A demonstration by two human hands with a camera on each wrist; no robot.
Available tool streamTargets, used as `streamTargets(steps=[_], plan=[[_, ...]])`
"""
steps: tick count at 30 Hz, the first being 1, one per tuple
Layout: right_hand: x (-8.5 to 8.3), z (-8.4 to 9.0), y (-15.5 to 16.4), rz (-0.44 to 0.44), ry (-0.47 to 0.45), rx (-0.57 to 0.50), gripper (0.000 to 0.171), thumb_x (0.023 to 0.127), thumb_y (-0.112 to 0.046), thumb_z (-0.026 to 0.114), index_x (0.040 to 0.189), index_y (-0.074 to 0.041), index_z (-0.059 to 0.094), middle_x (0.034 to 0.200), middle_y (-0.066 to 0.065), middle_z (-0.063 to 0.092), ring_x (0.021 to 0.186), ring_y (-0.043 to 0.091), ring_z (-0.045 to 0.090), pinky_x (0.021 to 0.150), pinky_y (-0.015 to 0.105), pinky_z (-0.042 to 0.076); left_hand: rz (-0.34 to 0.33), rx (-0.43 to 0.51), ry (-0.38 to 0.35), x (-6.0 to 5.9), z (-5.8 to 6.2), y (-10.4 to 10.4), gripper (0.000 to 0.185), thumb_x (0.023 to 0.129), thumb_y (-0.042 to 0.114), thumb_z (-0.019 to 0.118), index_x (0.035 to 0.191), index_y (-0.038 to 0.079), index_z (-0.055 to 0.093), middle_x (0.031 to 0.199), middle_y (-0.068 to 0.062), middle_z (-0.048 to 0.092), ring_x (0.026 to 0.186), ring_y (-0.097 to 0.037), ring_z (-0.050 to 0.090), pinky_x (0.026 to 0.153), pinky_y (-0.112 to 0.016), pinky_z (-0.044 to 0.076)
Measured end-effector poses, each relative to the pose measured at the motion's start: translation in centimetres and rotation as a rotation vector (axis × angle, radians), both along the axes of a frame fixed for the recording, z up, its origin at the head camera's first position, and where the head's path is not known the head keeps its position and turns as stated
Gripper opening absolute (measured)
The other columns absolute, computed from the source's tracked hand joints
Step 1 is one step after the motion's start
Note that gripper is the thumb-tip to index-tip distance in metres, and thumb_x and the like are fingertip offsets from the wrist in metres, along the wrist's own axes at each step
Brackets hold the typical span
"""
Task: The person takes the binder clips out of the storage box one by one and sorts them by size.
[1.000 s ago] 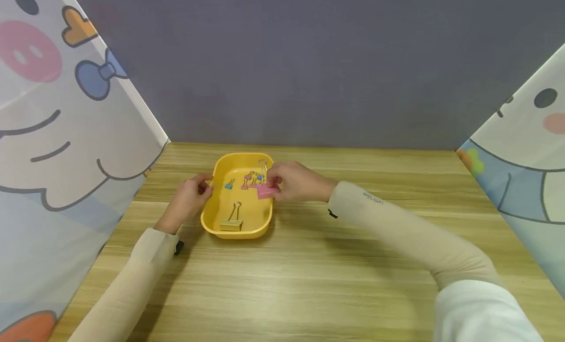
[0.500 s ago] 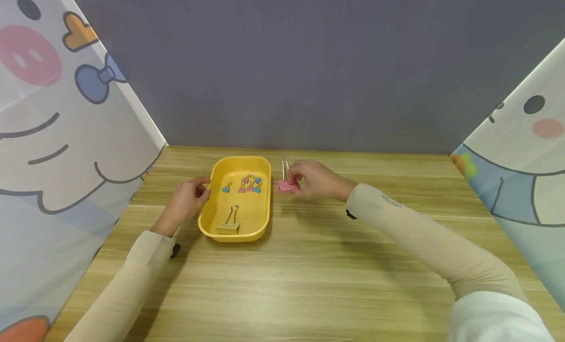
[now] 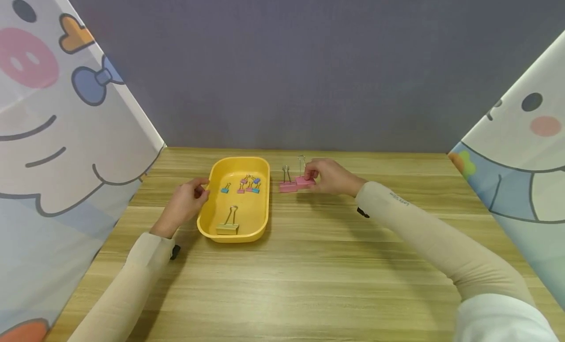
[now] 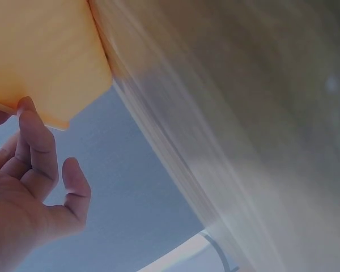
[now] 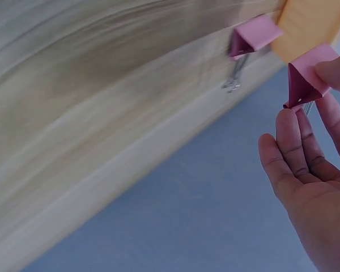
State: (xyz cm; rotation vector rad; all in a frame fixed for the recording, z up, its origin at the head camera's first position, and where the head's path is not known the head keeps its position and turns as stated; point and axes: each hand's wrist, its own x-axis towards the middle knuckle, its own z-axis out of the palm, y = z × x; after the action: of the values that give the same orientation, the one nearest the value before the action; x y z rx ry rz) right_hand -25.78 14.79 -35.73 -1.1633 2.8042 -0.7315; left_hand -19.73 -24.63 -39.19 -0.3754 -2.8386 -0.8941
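Second pink clip set down beside yellow tray

Right hand (image 3: pixel 330 176) now pinching pink clip (image 3: pixel 304 180) right of tray (image 3: pixel 207 219), touching an earlier-placed pink clip (image 3: pixel 288 186); left hand (image 3: pixel 185 202), fingers relaxed, resting against tray's left rim.

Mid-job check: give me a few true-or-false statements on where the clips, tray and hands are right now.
1. Two pink binder clips sit on the table, right of the yellow tray. True.
2. The right hand has its grip on the gold clip. False: it holds the pink clip farther from the tray; the gold clip lies in the tray.
3. The left hand is at the tray's left rim. True.
4. The tray is empty. False: the gold clip and several small coloured clips lie in it.
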Motion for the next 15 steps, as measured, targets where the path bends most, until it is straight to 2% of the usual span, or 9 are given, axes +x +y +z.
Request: streamTargets(steps=[7,15], plan=[[-1.0,-1.5,1.0,-0.011,-0.012,-0.012,0.012,0.075,-0.004,0.073,0.081,-0.01,0.064,0.082,0.002,0.059,0.078,0.026,0.057,0.069,0.035,0.045,0.007,-0.016,-0.007,0.1,-0.1,-0.1,0.032,0.091,0.005,0.058,0.12,-0.009,0.056,0.082,-0.012,0.062,0.067,-0.021,0.056,0.061,-0.035,0.047],[-2.1,-2.7,1.5,-0.057,-0.074,0.011,0.012,0.076,-0.006,0.073,0.082,-0.012,0.065,0.083,0.0,0.061,0.08,0.018,0.057,0.071,0.034,0.047,0.011,-0.02,-0.005,0.1,-0.1,0.1,0.032,0.091,0.005,0.058,0.121,-0.009,0.056,0.082,-0.012,0.062,0.067,-0.022,0.056,0.061,-0.035,0.047]])
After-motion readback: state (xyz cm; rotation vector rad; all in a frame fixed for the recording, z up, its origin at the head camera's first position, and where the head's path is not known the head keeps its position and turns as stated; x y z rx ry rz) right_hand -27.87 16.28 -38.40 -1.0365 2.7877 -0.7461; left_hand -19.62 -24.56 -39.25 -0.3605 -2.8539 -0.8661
